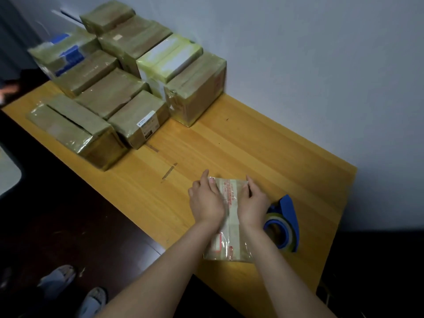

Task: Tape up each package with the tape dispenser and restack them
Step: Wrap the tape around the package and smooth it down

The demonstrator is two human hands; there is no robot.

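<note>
The left hand point(206, 200) lies with fairly straight fingers pressed along the left side of a small flat package point(230, 243), while the right hand point(253, 203) curls its fingers round the package's far right edge and grips it. The package, wrapped in clear tape with red print showing through, rests on the wooden table point(252, 143) near its front edge, and the blue tape dispenser point(288, 220) sits just beside it at the right wrist. Well apart, at the table's far left end against the wall point(321, 53), stand the taped packages point(128, 92), some stacked two high.
</note>
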